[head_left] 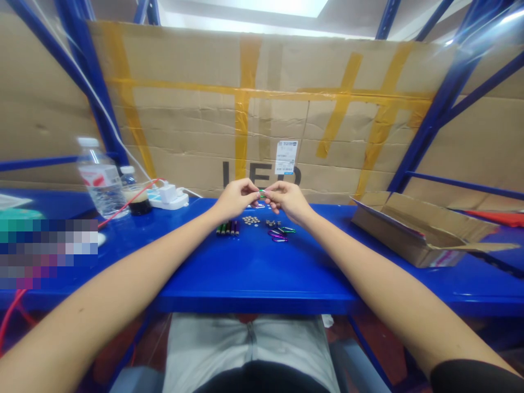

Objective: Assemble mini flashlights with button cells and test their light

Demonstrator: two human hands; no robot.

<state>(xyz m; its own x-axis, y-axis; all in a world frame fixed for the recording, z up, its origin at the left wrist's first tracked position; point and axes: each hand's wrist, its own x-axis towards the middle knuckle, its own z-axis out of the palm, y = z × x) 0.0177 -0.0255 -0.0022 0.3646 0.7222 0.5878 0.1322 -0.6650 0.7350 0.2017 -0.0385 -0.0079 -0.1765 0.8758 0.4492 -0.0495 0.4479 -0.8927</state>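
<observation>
While both arms stretch out over the blue metal table (254, 278), the left hand (235, 197) and right hand (289, 199) pinch one small green clip (262, 192) between their fingertips, above the far edge. Beneath lie coloured clips (281, 233), small silver pieces (251, 220) and dark cylinders (227, 228); the near tabletop is bare to its front edge.
</observation>
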